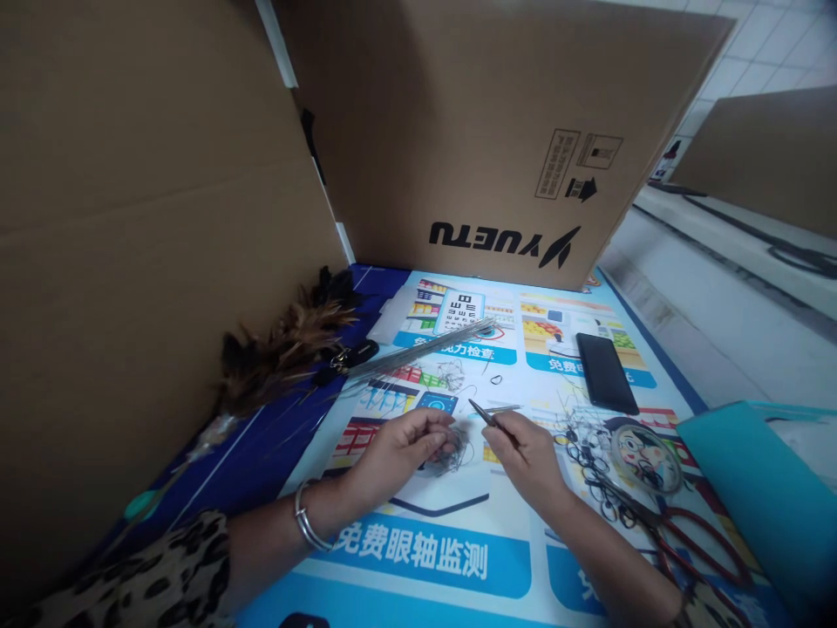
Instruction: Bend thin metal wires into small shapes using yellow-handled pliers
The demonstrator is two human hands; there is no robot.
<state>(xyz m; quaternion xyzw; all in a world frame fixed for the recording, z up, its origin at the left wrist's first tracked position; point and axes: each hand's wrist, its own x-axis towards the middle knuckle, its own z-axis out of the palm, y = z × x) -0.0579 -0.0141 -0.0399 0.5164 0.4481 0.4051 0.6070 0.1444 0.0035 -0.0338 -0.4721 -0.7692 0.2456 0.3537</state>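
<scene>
My left hand [411, 447], a silver bangle [307, 519] at its wrist, has its fingertips pinched together. What lies between them is too small to make out. A tangle of fine wire pieces [451, 458] shows under and beside these fingers. My right hand [528, 455] is closed around a slim, pointed dark metal tool [482, 412]; its grip end is hidden in the palm. The tool's tip points toward the left hand, a short way apart from it. Just beyond the hands lie a small dark ring [495, 379] and another loose wire clump [451, 375].
Long thin wires [425, 347] lie in a bundle behind the hands. Brown feathers [281, 349] and a black key fob [357, 353] are leftward. Rightward are a black phone [606, 372], a clear round container [646, 458], red-handled scissors [703, 541] and a teal box [758, 488]. Cardboard panels [497, 131] stand behind.
</scene>
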